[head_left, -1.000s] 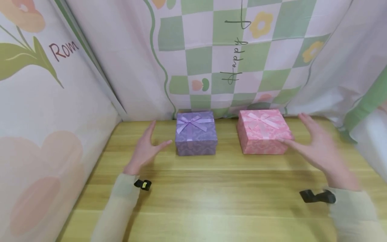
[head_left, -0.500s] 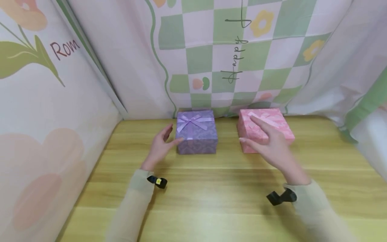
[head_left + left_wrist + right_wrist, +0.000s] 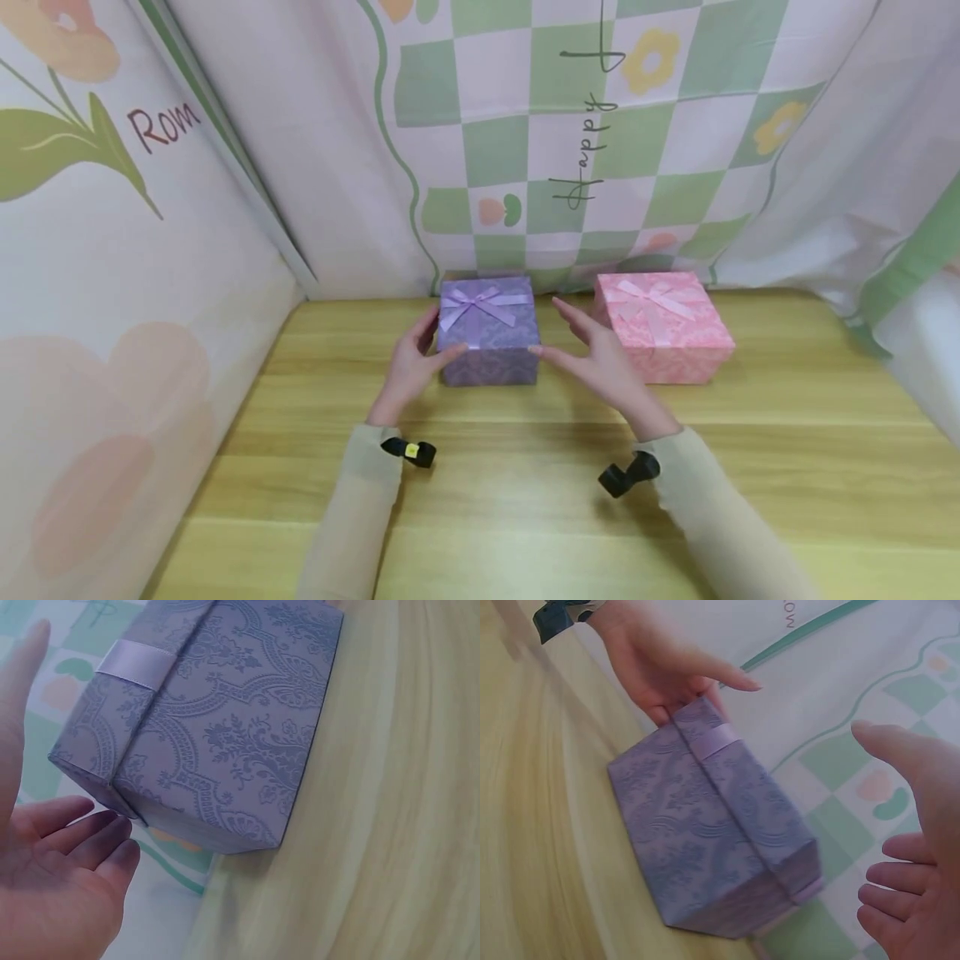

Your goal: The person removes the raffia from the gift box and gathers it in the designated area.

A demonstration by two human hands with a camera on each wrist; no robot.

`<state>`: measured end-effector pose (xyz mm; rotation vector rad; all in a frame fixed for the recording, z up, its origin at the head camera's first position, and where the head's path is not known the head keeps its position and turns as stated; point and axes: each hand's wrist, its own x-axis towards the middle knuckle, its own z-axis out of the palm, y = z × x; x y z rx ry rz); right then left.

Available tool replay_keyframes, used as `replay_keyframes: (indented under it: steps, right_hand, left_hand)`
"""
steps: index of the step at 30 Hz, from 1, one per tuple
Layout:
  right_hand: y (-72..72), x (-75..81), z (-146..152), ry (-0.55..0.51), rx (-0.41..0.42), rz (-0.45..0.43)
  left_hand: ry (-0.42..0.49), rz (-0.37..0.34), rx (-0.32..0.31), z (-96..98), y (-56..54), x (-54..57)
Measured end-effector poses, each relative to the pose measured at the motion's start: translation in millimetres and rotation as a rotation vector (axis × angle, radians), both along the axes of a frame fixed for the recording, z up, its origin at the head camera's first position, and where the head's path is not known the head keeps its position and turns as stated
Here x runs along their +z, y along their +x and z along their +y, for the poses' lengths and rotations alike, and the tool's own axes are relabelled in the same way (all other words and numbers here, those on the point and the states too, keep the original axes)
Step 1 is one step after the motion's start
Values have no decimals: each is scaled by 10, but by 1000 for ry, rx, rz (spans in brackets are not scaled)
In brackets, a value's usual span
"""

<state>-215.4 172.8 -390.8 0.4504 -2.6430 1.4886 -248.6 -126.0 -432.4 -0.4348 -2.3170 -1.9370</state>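
Note:
A purple gift box (image 3: 495,365) with a lilac ribbon bow on its lid stands at the back of the wooden table. At its left side is my left hand (image 3: 408,371), thumb extended over the front left corner and fingers loosely bent. In the left wrist view those fingertips (image 3: 112,836) lie right by the end of the box (image 3: 225,720). My right hand (image 3: 609,371) is spread on the other side, its thumb tip near the front right corner. The right wrist view has a gap between this hand (image 3: 922,862) and the box (image 3: 697,817).
A pink gift box (image 3: 671,333) with a pale bow stands right of the purple one, partly behind my right hand. A checked curtain (image 3: 555,150) hangs along the table's back edge. Another patterned cloth (image 3: 187,250) runs along the left side of the table (image 3: 487,500).
My right hand has swept left, from the pink box's right side, across its front, to the purple box's right. My left hand has moved right, up to the purple box. Both boxes stayed put.

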Motion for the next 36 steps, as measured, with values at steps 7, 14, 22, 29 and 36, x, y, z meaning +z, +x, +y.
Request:
replay_keyframes:
  steps: [7, 14, 22, 29, 36]
  right_hand:
    - [-166, -202, -163, -70, 11, -25]
    - [-265, -386, -315, -227, 68, -69]
    - [-157, -383, -398, -264, 25, -61]
    - [7, -179, -504, -234, 40, -54]
    - [-43, -238, -501, -258, 36, -52]
  left_hand:
    - [-30, -2, 6, 22, -14, -51]
    - [-53, -30, 15, 52, 1, -88]
    - [-82, -53, 44, 100, 16, -133]
    - [-73, -46, 55, 85, 23, -169]
    - [-42, -54, 77, 102, 17, -137]
